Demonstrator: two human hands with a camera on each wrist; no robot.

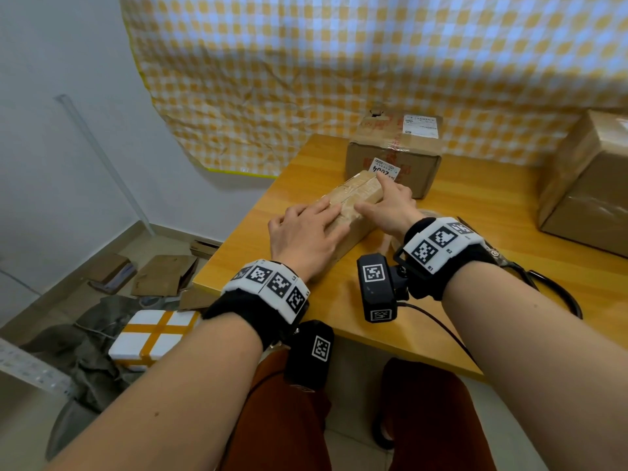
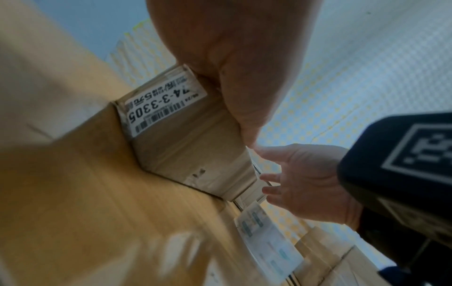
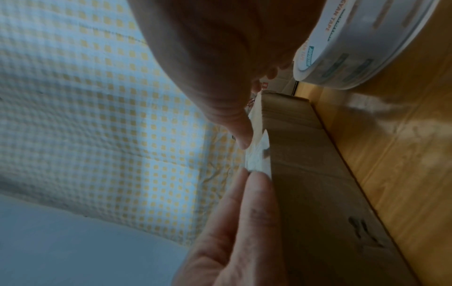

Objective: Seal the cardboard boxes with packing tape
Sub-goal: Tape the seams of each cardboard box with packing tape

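A long narrow cardboard box [image 1: 356, 195] lies on the wooden table [image 1: 475, 300], with shiny clear tape running along its top seam. My left hand [image 1: 306, 229] lies flat on the near end of the top, fingers straight. My right hand [image 1: 387, 202] presses the far end, its index finger stretched to the far edge and its thumb on the tape. The left wrist view shows the box's labelled end [image 2: 186, 139] with the right hand [image 2: 305, 183] beyond it. The tape roll [image 3: 354, 38] lies flat on the table right of the box, mostly hidden under my right wrist in the head view.
A taped box with labels [image 1: 394, 154] stands just behind the narrow one, and a large box [image 1: 591, 185] sits at the right edge. On the floor to the left are a white foam box [image 1: 153, 334] and flattened cardboard [image 1: 163, 273]. A checked cloth hangs behind.
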